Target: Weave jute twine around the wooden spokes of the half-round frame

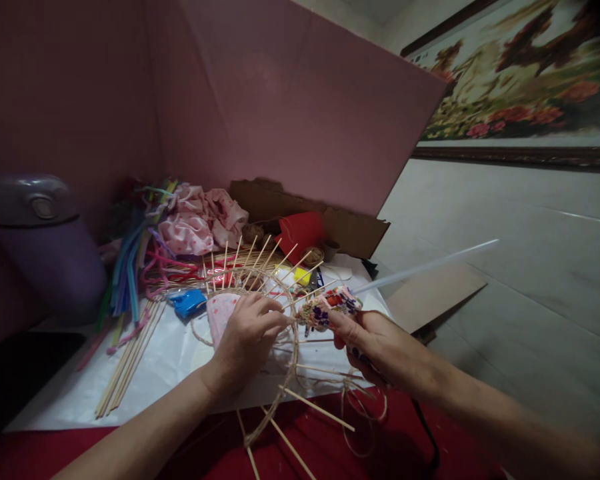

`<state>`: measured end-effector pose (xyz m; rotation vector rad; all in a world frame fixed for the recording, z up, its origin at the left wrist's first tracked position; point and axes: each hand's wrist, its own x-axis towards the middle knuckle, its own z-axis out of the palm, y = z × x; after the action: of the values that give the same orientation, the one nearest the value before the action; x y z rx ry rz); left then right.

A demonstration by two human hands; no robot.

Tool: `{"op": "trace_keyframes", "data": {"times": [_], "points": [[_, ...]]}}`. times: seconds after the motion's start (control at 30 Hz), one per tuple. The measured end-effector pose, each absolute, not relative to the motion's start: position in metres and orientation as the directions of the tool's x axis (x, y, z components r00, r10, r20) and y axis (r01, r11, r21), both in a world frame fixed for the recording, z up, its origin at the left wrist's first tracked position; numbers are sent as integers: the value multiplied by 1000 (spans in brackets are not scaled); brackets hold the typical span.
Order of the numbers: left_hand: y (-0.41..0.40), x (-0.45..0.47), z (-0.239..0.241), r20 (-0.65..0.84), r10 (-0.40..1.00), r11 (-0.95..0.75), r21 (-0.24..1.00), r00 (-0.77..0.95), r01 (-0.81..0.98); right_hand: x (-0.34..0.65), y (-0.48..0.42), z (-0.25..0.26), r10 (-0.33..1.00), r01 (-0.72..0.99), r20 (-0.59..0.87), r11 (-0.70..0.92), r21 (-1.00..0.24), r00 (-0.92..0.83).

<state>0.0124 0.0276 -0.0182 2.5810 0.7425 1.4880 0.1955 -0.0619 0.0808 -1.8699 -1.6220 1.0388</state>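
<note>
My right hand [373,340] is wrapped round a hot glue gun [333,307] with a colourful floral pattern. A long translucent glue stick [430,265] juts from its back end, and its nozzle points left toward my other hand. The fingers of my left hand [247,337] are closed at the edge of a twine ring [295,357] with thin wooden sticks [316,408] radiating outward. What exactly lies between those fingertips is partly hidden. Beside that hand, inside the ring, shows a piece of pale dotted fabric [220,313].
Loose sticks [127,360] and coloured pipe cleaners [125,280] lie on the left, near a purple bottle [50,260]. Pink fabric [195,220], a blue packet [187,304] and torn cardboard [357,230] sit behind. A loose twine strand [375,417] and a dark cord [427,433] hang at the front.
</note>
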Motion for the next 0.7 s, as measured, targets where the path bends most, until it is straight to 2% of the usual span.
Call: {"op": "trace_keyframes", "data": {"times": [0.7], "points": [[27, 12, -17, 802, 430, -886, 286, 415, 365, 197, -61, 80, 974, 650, -224, -192, -736, 34]]}}
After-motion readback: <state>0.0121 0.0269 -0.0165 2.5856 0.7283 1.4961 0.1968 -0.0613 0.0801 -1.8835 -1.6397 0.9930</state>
